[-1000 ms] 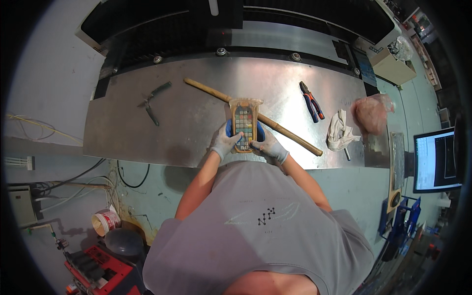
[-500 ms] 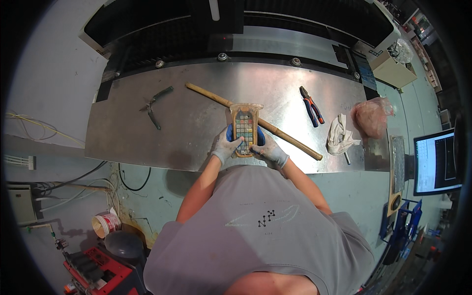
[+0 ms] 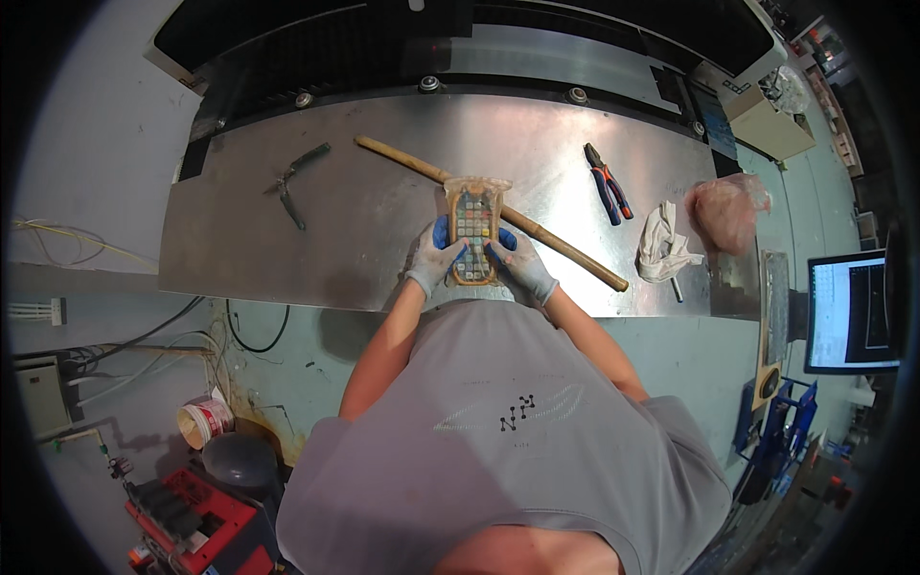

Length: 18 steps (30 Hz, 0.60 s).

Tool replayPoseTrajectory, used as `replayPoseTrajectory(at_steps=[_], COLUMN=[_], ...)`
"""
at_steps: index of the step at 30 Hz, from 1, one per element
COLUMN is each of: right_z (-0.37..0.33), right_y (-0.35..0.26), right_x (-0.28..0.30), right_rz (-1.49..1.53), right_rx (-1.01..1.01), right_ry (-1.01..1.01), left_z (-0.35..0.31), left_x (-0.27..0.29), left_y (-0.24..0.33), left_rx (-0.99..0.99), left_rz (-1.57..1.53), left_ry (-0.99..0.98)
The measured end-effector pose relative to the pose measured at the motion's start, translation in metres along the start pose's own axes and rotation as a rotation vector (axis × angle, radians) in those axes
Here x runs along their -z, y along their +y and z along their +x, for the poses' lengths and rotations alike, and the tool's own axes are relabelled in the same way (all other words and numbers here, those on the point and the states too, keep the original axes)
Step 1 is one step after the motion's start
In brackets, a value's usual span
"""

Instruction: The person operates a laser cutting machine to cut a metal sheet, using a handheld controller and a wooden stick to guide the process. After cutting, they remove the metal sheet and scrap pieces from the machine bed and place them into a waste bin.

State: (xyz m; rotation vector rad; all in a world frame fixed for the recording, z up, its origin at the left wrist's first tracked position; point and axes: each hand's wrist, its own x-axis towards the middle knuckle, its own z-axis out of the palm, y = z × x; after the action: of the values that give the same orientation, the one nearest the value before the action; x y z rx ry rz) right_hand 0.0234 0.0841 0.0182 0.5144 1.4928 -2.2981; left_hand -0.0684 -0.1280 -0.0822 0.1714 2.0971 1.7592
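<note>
Between my two gloved hands is a handheld button remote (image 3: 473, 230) with a yellowish casing, wrapped in clear plastic that sticks out past its top. My left hand (image 3: 436, 257) grips its left side, thumb on the front near the lower keys. On the opposite side my right hand (image 3: 518, 261) holds it the same way, its thumb by the keys. Both gloves are light grey with blue on the fingers. Behind the remote, a long wooden stick (image 3: 565, 249) lies slantwise on the metal sheet (image 3: 374, 220).
Green-handled cutters (image 3: 290, 187) lie to the left, pliers (image 3: 608, 184) with blue and orange handles to the right. Farther right are a white cloth (image 3: 664, 244), a reddish plastic bag (image 3: 730, 213) and a monitor (image 3: 851, 311). Ball rollers (image 3: 429, 84) line the sheet's far edge.
The view has tilted slightly, so the bench sits higher in the picture. My right thumb has shifted from over the lower keys towards the remote's right edge. Both hands still hold it.
</note>
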Motion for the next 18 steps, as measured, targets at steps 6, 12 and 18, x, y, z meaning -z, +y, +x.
replayPoseTrajectory(at_steps=[6,12,18], right_z=[0.003,0.002,0.001], right_y=[-0.003,-0.010,-0.005], right_x=[0.001,-0.003,-0.004], right_rz=[-0.125,-0.096,-0.027], right_rx=[0.012,-0.044,0.002], right_ry=[0.026,0.036,0.039], left_z=[0.004,-0.001,-0.008], left_x=[-0.005,-0.010,-0.006], left_y=[-0.010,0.005,0.029], left_rx=[-0.030,0.009,-0.038], left_rz=[0.062,0.100,0.079], left_ry=[0.053,0.104,0.048])
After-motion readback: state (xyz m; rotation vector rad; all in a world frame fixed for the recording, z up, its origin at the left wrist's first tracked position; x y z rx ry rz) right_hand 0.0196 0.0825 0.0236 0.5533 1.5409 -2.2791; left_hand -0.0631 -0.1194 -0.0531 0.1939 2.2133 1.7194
